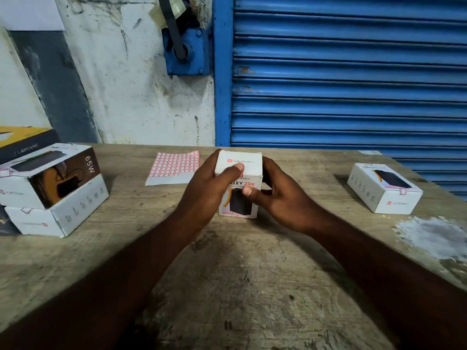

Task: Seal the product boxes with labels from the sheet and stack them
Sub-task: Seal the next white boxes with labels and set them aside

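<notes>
White product box (249, 164) stood on end mid-counter (252, 274), clasped from both sides.
Left grip (209, 188) wraps one side, thumb pressing the top face; right grip (280, 195) curls round the other, thumb on the front. Judged best: press the top flush before taking a label from the sheet (174, 165) just behind.

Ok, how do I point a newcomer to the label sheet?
On the wooden table before the blue shutter, the label sheet lies flat at the far edge, just left of the box that the left hand and right hand hold. It alone is white paper gridded with red-edged squares.
</notes>
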A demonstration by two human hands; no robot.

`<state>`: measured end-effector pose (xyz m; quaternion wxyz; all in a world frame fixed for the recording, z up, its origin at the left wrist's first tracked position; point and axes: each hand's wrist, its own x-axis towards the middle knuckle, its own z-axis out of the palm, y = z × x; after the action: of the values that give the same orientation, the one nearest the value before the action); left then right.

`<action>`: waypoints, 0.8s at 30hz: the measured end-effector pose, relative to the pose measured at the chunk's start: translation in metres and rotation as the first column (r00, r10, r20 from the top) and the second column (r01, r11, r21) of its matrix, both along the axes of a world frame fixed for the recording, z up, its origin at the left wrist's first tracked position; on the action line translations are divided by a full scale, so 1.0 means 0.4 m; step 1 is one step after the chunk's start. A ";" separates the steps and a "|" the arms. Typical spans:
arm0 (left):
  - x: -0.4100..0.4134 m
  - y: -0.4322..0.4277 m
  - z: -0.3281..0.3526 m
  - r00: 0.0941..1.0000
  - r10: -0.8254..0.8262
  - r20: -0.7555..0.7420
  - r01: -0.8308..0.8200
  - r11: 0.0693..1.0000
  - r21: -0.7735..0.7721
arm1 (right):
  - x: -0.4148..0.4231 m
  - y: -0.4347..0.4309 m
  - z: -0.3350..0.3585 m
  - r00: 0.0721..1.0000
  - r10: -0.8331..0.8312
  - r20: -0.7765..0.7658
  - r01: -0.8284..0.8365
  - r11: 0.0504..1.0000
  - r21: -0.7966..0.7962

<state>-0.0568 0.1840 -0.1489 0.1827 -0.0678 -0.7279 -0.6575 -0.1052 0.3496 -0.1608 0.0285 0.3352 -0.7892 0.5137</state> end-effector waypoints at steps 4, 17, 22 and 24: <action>-0.001 -0.002 0.005 1.000 0.008 -0.007 -0.008 0.999 0.037 | 0.001 -0.001 -0.002 1.000 -0.007 0.003 0.007 1.000 -0.029; -0.003 0.001 -0.020 0.998 -0.067 -0.005 0.067 0.997 -0.040 | -0.003 -0.013 0.022 0.986 -0.164 0.039 0.169 0.949 -0.265; -0.002 0.005 -0.025 0.997 -0.070 -0.039 0.066 0.993 -0.093 | -0.002 -0.013 0.030 0.976 -0.211 0.056 0.218 0.931 -0.292; -0.005 0.003 -0.027 0.997 -0.068 -0.046 0.063 0.993 -0.097 | -0.004 -0.011 0.033 0.980 -0.184 0.071 0.197 0.937 -0.288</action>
<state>-0.0586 0.1854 -0.1598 0.1753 -0.1165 -0.7512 -0.6256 -0.1067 0.3451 -0.1476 0.1107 0.2380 -0.7334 0.6271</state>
